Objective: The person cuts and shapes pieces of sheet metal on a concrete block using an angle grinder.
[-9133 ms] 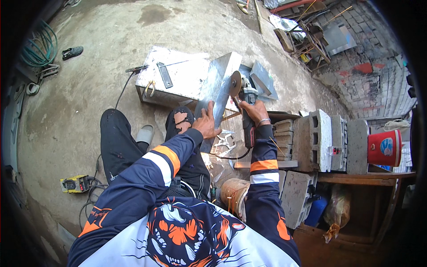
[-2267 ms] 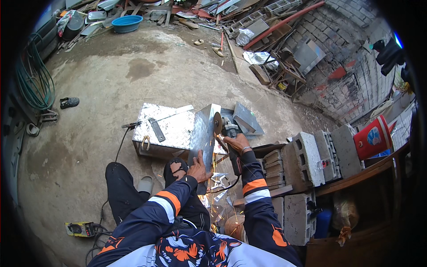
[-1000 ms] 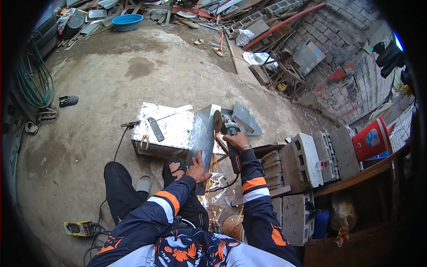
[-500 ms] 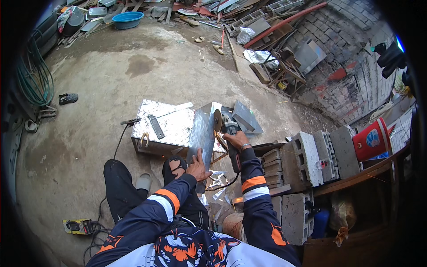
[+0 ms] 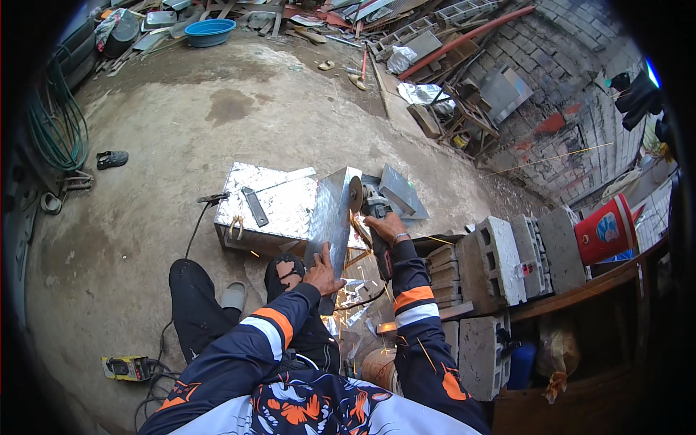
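My right hand (image 5: 389, 228) is wrapped around an angle grinder (image 5: 375, 203). Its round disc (image 5: 356, 194) meets the right side of a long bent sheet-metal piece (image 5: 330, 206), and orange sparks (image 5: 346, 319) fly from there. Flat on the near part of that metal lies my left hand (image 5: 323, 276), fingers stretched out and apart, pressing down. The piece rests partly on a low, shiny metal-topped box (image 5: 272, 188). On that top are a dark flat bar (image 5: 255, 207) and, at the front edge, a brass-coloured clamp-like thing (image 5: 236, 228).
Another grey metal piece (image 5: 403, 192) sits just beyond the grinder. Concrete blocks (image 5: 500, 261) and a red bucket (image 5: 605, 228) stand on the right. Metal scraps (image 5: 355, 297) lie by my knee. A cable clamp (image 5: 212, 198) grips the box's left corner; a yellow machine (image 5: 127, 369) is at lower left.
More sparks fly now, scattering down by my knee, over my right sleeve and toward the wall. The grinder has barely shifted; my left hand stays in place.
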`<move>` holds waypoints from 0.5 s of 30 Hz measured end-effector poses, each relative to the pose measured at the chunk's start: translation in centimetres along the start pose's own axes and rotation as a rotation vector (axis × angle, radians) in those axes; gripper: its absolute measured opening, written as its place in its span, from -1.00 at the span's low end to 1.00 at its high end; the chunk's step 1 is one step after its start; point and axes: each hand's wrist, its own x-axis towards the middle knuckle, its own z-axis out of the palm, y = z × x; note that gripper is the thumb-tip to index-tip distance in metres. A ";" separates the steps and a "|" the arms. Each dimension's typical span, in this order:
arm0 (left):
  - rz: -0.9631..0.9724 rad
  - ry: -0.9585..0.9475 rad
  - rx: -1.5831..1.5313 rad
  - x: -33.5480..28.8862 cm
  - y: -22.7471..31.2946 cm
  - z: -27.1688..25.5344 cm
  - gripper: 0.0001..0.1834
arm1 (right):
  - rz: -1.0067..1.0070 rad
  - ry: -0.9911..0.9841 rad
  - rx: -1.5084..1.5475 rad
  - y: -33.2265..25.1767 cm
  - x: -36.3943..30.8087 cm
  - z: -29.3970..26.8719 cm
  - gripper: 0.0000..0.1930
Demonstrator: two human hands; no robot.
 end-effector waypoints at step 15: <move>-0.016 -0.006 0.001 -0.1 -0.3 0.1 0.39 | -0.001 -0.068 -0.029 -1.3 -0.9 -0.6 -0.14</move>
